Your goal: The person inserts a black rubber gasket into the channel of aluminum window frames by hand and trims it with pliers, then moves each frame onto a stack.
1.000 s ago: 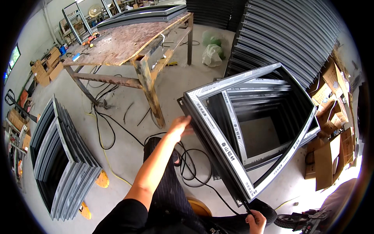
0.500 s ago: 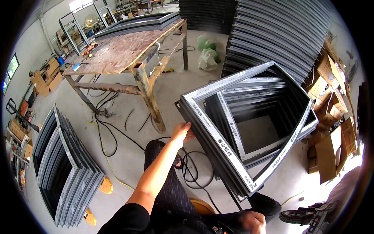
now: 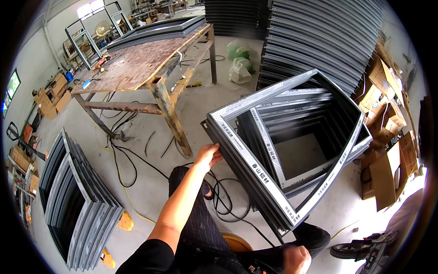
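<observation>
Head view | left hand (image 3: 207, 156) grips the near corner of the top window frame (image 3: 255, 169) on the floor stack | right hand (image 3: 296, 259) clasps its lower edge | step: lifting it off | next likely needs level, two-handed carry.

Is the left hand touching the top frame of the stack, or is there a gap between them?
Touching. In the head view the left hand has its fingers curled over the left edge of the top frame, with no gap visible.
</observation>
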Demonstrator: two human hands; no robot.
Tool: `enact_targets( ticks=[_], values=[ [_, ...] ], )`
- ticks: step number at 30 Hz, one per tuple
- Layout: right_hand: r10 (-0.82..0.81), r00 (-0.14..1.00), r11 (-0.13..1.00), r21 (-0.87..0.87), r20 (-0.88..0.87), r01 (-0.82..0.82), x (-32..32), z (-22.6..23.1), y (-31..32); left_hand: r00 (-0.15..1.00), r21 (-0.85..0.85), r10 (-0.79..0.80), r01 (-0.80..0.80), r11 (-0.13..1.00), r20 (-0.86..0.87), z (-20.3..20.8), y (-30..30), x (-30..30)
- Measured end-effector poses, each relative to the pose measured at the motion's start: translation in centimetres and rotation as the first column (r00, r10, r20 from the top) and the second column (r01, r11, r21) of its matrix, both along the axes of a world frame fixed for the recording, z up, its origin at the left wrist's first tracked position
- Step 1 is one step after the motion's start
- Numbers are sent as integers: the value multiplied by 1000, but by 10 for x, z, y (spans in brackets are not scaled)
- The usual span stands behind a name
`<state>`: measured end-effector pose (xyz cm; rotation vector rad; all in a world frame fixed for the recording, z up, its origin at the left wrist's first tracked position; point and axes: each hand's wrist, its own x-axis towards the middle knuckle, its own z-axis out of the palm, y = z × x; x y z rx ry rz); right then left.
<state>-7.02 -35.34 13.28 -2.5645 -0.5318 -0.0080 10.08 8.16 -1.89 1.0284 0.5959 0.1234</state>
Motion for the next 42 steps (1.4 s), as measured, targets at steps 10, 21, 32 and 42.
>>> enact_targets(
  ticks=[10, 21, 32, 42],
  values=[
    [458, 471, 407, 649, -754, 643, -25, -29, -3, 992, -64, -92, 97, 993, 81, 6, -3, -5],
    [-69, 624, 448, 534, -779, 717, 2, -43, -14, 998, 245, 55, -53, 968, -2, 7, -29, 3],
    [87, 889, 756, 611, -449, 235, -3, -25, -20, 998, 325, 58, -43, 945, -37, -7, -40, -4],
    [4, 961, 890, 439, -277, 123, -1, -42, -24, 991, 357, 117, -88, 930, -59, -5, -59, -10]
  ],
)
